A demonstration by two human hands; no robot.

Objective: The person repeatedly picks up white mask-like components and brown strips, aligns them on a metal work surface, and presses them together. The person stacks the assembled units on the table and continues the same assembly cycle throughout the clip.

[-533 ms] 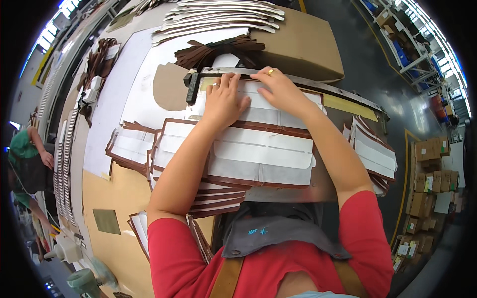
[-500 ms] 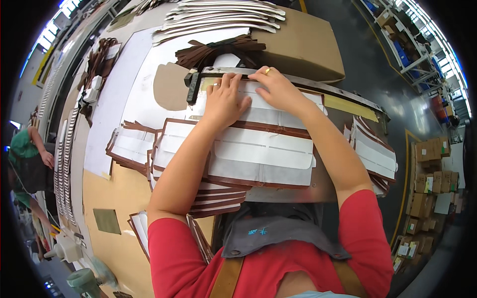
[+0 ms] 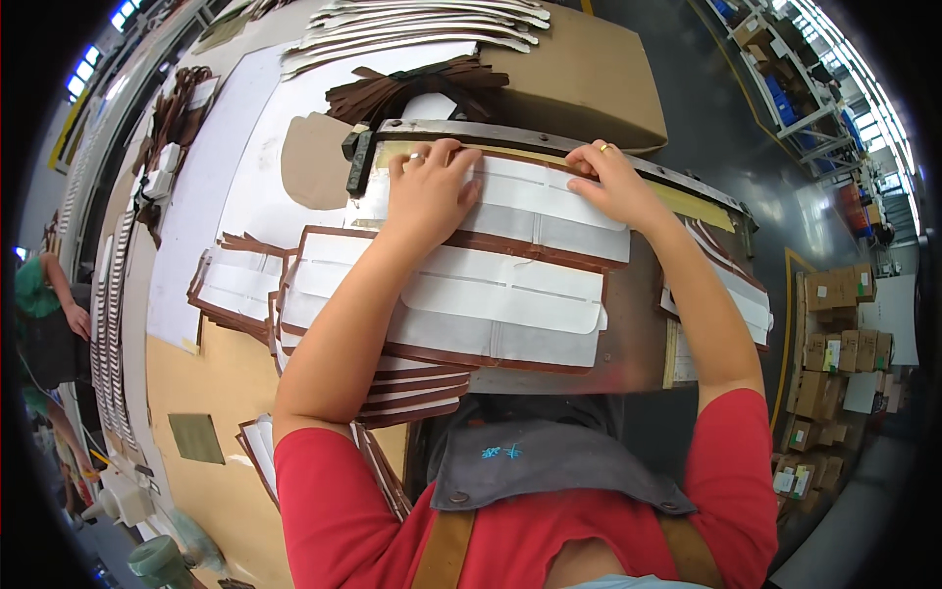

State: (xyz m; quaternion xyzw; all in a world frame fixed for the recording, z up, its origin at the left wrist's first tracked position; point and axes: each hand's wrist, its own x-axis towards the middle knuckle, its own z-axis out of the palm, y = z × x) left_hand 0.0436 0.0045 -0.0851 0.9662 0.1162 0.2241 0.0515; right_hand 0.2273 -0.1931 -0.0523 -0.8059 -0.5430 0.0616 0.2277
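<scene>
A white panel with brown edging (image 3: 520, 201) lies on the metal work plate, its far edge along a metal bar (image 3: 481, 134). At that edge, toward the left, my left hand (image 3: 430, 196) presses with bent fingers and thumb closed on the panel. Farther right, my right hand (image 3: 620, 188) pinches the same edge, fingertips and thumb together. Nearer to me another white brown-edged panel (image 3: 500, 290) overlaps a stack of similar ones, partly hidden by my left forearm. The undersides of the fingers are hidden.
Brown-edged pieces lie in stacks at left (image 3: 235, 280) and right (image 3: 726, 280). Beyond the bar are a bundle of brown strips (image 3: 422, 86), white strips (image 3: 412, 29) and a cardboard box (image 3: 589, 83). A dark block (image 3: 360, 162) stands at the bar's left end. Another person (image 3: 49, 314) is far left.
My right hand has slid right along the panel's far edge, away from my left hand. More of the panel shows between them. My left hand stays near the bar's left end.
</scene>
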